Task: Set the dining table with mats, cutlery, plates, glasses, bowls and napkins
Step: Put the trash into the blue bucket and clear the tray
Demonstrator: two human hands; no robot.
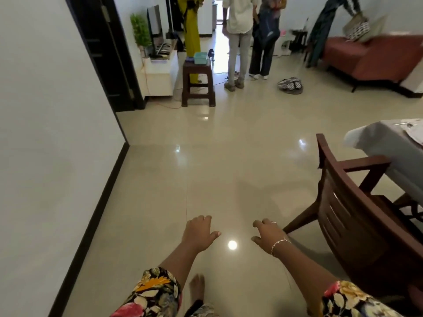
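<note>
My left hand (198,230) and my right hand (268,234) hang in front of me over the shiny tiled floor, fingers loosely curled downward, holding nothing. The dining table (386,143), covered with a grey cloth, shows only its corner at the right edge; a patterned mat (415,133) lies on it. A dark wooden chair (357,216) stands between my right hand and the table, its back toward me.
A white wall (50,156) with black skirting runs along my left. Ahead stand a brown stool (198,81) with a teal basket (200,58), a white TV cabinet (160,74), several people, a bag (290,85) on the floor and a red sofa (370,58).
</note>
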